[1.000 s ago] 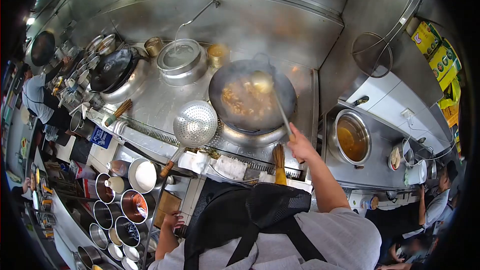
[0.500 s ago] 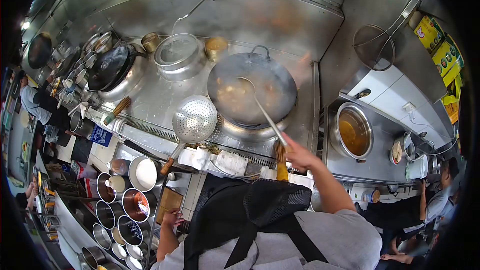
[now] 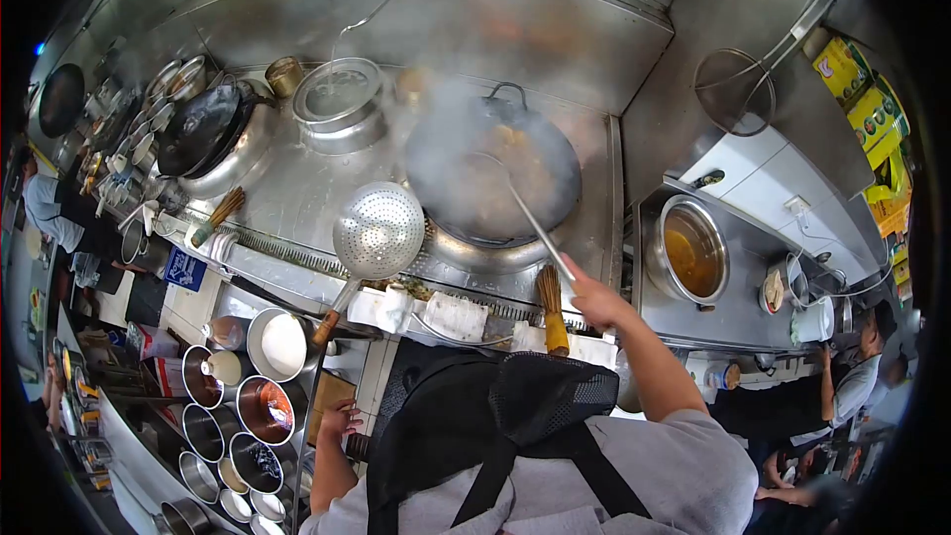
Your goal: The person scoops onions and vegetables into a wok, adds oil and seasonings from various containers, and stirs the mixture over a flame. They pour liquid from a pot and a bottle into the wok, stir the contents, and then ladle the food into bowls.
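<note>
My right hand (image 3: 597,301) is closed around the handle of a long metal ladle (image 3: 538,228). The ladle's head dips into a large dark wok (image 3: 567,154) full of steam, where pieces of food (image 3: 513,144) show dimly. My left hand (image 3: 340,420) hangs low beside the seasoning counter, its fingers loosely apart and holding nothing. A perforated skimmer (image 3: 378,231) with a wooden handle rests at the wok's left, between the stove edge and the counter. Just left of my right hand stands a bamboo wok brush (image 3: 552,310) with a yellow handle.
A lidded steel pot (image 3: 342,104) and a second wok (image 3: 201,134) stand on the stove to the left. Several seasoning pots surround a container of white seasoning (image 3: 278,345). At the right sit a pot of brown liquid (image 3: 693,250) and a hanging strainer (image 3: 734,91); a co-worker (image 3: 847,376) stands beyond.
Steam over the wok has thickened, and the food has shifted towards its far side. The ladle's head stays in the wok, my right hand still gripping it. The whole view has shifted slightly.
</note>
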`<state>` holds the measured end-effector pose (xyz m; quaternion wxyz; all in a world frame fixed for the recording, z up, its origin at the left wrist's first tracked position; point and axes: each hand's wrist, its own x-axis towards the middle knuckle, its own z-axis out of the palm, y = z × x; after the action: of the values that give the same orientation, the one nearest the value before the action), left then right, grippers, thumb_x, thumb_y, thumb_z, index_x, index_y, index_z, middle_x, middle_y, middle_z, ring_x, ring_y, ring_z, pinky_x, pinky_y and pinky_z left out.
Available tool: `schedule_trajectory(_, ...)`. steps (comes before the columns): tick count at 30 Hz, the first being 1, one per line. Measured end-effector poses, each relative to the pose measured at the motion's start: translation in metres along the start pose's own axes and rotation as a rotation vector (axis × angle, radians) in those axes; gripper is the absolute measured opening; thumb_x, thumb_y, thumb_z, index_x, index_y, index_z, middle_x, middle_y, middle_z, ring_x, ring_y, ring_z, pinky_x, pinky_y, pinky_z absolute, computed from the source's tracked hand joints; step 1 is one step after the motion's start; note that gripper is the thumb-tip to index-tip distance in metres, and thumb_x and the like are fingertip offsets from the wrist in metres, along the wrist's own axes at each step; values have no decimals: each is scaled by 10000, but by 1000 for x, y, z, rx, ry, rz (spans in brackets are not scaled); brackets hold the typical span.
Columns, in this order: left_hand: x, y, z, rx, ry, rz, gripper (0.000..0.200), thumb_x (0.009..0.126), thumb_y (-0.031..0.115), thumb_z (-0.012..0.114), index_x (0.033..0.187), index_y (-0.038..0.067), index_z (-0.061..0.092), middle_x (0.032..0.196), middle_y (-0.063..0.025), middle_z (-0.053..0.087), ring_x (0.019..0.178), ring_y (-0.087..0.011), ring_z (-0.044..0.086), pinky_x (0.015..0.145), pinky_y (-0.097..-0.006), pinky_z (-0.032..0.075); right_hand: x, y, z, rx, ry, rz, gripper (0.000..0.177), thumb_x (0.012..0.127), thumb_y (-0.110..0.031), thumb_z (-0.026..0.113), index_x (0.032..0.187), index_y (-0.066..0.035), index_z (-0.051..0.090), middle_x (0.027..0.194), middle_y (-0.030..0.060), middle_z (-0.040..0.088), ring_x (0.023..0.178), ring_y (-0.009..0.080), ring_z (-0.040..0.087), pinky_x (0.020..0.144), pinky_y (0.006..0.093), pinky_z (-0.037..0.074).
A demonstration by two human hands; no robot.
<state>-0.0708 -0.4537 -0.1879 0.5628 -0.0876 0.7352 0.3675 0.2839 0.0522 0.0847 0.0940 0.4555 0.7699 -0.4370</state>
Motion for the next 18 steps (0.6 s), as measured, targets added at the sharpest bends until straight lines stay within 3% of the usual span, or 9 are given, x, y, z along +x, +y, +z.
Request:
schedule_trajectory(2, -4, 3, -4, -8, 1, 10, 441, 908, 25, 455, 1323, 148, 539, 1064, -68, 677, 749, -213, 697, 607, -341, 495, -4, 43, -13, -328, 187, -332, 879, 825, -36, 470, 1545, -338, 67, 882, 254, 644, 559, 336, 600, 576, 422, 537)
schedule_trajectory(3, -6, 3, -4, -6, 1, 20, 443, 908, 21, 442, 1323, 143, 538, 1061, -69, 678, 743, -213, 696, 603, -343, 493, -6, 22, -18, -335, 182, -337, 879, 825, -36, 470, 1545, -338, 67, 882, 254, 644, 559, 336, 600, 576, 422, 537)
schedule_trajectory(5, -5, -7, -8, 12, -6, -2, 439, 911, 24, 441, 1321, 145, 540, 1063, -70, 677, 740, -215, 695, 610, -341, 493, -20, -44, -24, -308, 108, 261, 875, 835, -51, 482, 1537, -380, 76, 1042, 287, 655, 816, 391, 680, 741, 481, 534)
schedule_trajectory(8, 11, -29, -19, 42, -52, -53, 424, 930, 53, 411, 1324, 152, 534, 1073, -78, 677, 737, -223, 694, 643, -349, 503, 41, -41, 18, -533, 254, 170, 879, 828, -42, 475, 1537, -376, 76, 1070, 281, 651, 870, 399, 672, 780, 488, 523)
schedule_trajectory(10, 12, -38, -26, 38, -66, -118, 427, 942, 75, 372, 1333, 160, 522, 1149, -100, 658, 799, -244, 699, 689, -383, 511, 59, -54, 38, -258, 245, -9, 877, 848, -108, 504, 1535, -368, 24, 960, 316, 650, 849, 424, 669, 783, 503, 521)
schedule_trajectory(14, 95, -100, -84, -162, -365, -221, 458, 941, 63, 349, 1367, 172, 476, 1299, -143, 588, 942, -284, 688, 730, -432, 508, 4, -52, 36, -108, 89, 102, 870, 858, -119, 519, 1530, -387, 35, 983, 318, 649, 859, 444, 661, 785, 505, 521)
schedule_trajectory(15, 67, -80, -76, 6, -203, -206, 436, 959, 94, 359, 1371, 195, 462, 1287, -144, 595, 937, -288, 689, 675, -427, 506, -15, -35, 29, -169, 78, 94, 866, 856, -107, 514, 1531, -387, 50, 971, 310, 653, 842, 443, 660, 778, 507, 522)
schedule_trajectory(16, 63, -74, -80, 16, -212, -213, 436, 959, 94, 359, 1371, 195, 462, 1287, -144, 595, 937, -288, 689, 675, -427, 506, -28, -30, 27, -228, 66, 86, 863, 854, -95, 510, 1532, -387, 64, 959, 302, 657, 825, 442, 660, 770, 509, 522)
schedule_trajectory(18, 68, -77, -93, 23, -422, -178, 407, 966, 160, 378, 1359, 217, 469, 1282, -121, 602, 954, -297, 682, 616, -422, 490, -32, -45, 24, -361, 136, 151, 865, 846, -74, 507, 1533, -379, 79, 963, 299, 656, 814, 437, 661, 764, 510, 523)
